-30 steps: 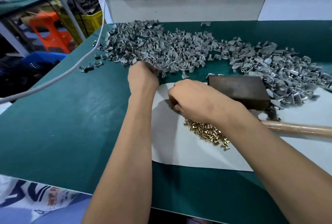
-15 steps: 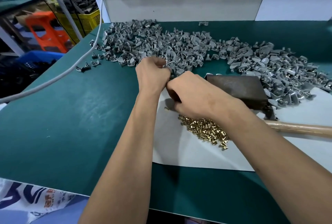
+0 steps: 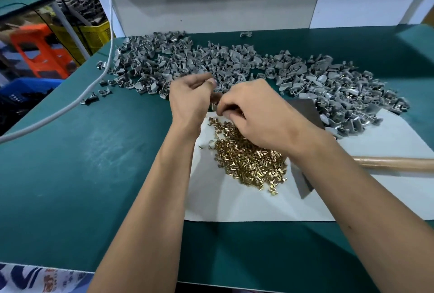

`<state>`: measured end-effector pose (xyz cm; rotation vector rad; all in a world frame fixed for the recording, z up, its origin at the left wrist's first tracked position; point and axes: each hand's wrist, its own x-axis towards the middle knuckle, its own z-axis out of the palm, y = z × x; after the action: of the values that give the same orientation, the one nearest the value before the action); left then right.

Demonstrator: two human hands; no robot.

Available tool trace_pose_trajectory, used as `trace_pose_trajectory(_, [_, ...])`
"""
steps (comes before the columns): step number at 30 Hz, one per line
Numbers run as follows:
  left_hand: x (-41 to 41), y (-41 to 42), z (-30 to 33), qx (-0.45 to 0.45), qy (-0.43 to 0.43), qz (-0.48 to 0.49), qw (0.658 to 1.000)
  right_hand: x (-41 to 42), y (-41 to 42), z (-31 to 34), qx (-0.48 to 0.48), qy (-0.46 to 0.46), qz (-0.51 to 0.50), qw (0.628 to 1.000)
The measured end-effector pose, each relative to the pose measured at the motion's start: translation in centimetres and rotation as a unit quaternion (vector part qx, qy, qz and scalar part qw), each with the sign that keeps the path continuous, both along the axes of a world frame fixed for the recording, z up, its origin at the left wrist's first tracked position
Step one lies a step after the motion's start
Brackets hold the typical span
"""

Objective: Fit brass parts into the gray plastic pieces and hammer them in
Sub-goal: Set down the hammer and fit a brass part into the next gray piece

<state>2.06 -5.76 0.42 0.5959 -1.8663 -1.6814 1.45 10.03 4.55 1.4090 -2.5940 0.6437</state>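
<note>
The left hand (image 3: 187,100) and right hand (image 3: 256,114) meet fingertip to fingertip, both curled and pinching something small between them; what it is I cannot tell, likely a gray piece taking a brass part. They work just above the brass parts (image 3: 249,154), heaped on white paper (image 3: 234,205) for easy picking. The gray pieces (image 3: 234,69) sprawl just beyond. A hammer (image 3: 394,163) lies to the right, beside the right wrist.

No writing I can read anywhere here. The printed fabric (image 3: 35,278) below my tabletop's (image 3: 94,175) near edge carries large blue letter shapes and small red marks, all cut off and blurred.
</note>
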Motion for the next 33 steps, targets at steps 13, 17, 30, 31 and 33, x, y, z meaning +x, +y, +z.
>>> trace_pose_trajectory(13, [-0.2, 7.3, -0.4, 0.118, 0.150, -0.219, 0.957, -2.4, 9.2, -2.7, -0.364, -0.120, -0.174, 0.907])
trace_pose_trajectory(17, [-0.1, 7.9, -0.8, 0.080, 0.130, -0.260, 0.954, -2.7, 9.4, -3.3, -0.373, -0.133, -0.170, 0.902])
trace_pose_trajectory(30, [0.0, 7.7, -0.9, 0.092, 0.129, -0.308, 0.938, -2.4, 8.9, -3.4, -0.352, 0.003, -0.136, 0.926])
trace_pose_trajectory(31, [0.0, 7.6, -0.9, 0.094, 0.129, -0.307, 0.938, -2.4, 8.9, -3.4, -0.348, 0.009, -0.136, 0.927])
trace_pose_trajectory(33, [0.1, 7.7, -0.9, 0.099, 0.130, -0.309, 0.937, -2.3, 8.9, -3.4, -0.342, 0.016, -0.137, 0.930])
